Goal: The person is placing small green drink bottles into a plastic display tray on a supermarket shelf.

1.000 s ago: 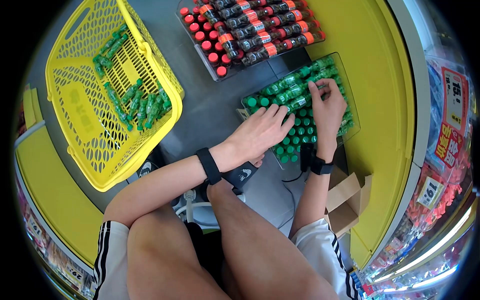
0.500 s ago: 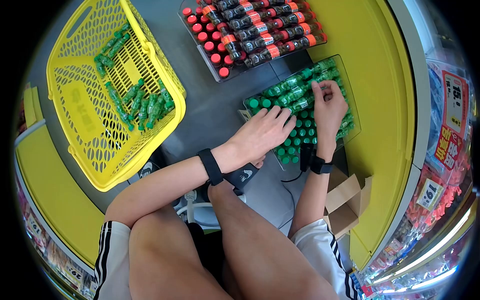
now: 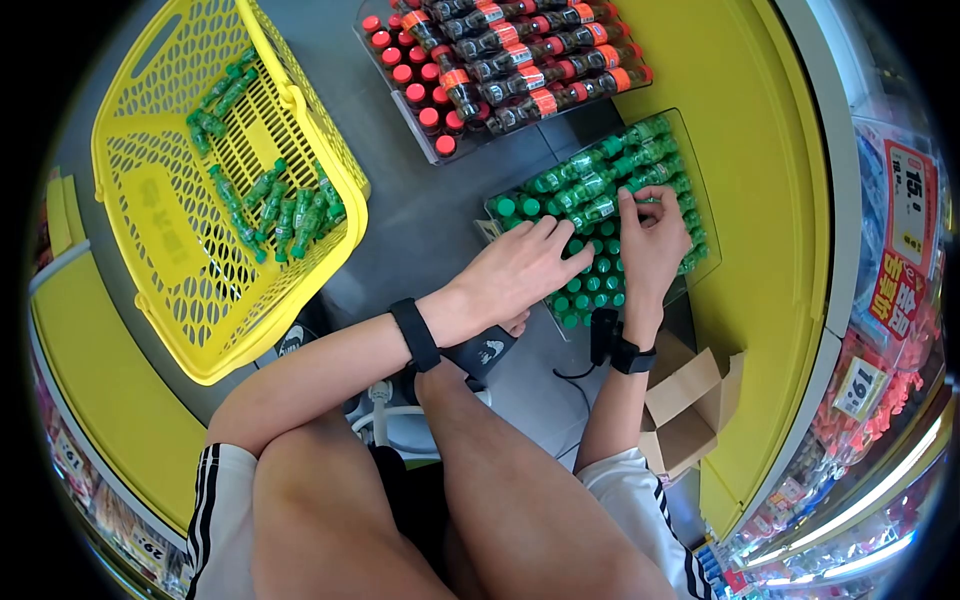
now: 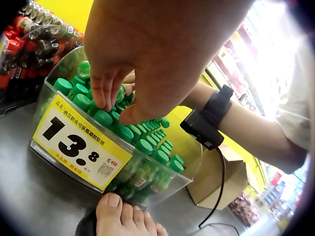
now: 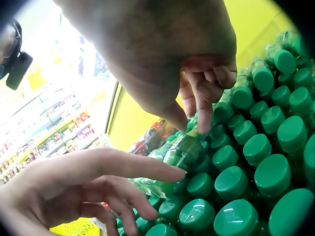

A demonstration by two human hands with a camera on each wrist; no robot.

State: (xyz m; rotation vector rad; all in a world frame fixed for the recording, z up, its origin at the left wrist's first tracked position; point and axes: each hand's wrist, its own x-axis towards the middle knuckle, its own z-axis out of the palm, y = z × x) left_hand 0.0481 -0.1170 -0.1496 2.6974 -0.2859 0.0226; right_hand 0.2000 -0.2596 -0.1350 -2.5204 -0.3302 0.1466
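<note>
In the head view, both hands are over a clear bin point(image 3: 712, 262) of small green bottles. Many stand upright with green caps point(image 3: 590, 298); others lie in rows on top. My right hand point(image 3: 655, 240) pinches the cap end of a lying green bottle point(image 5: 181, 153), thumb and index finger on either side in the right wrist view. My left hand point(image 3: 525, 268) is at the bin's near left side, its fingers loosely bent over the caps and the thumb apart. In the left wrist view, its fingertips point(image 4: 102, 98) reach down among the front caps, behind a price card point(image 4: 78, 145).
A yellow basket point(image 3: 160, 335) at the left has several green bottles inside. Behind stands a bin point(image 3: 440, 155) of red-capped dark bottles. An open cardboard box point(image 3: 690, 410) lies beside the right forearm, near a cable point(image 4: 221, 187). A yellow shelf base point(image 3: 770, 220) curves along the right.
My right hand has moved slightly toward the body, uncovering more lying bottles behind it. The left hand has barely shifted, staying at the bin's near left side.
</note>
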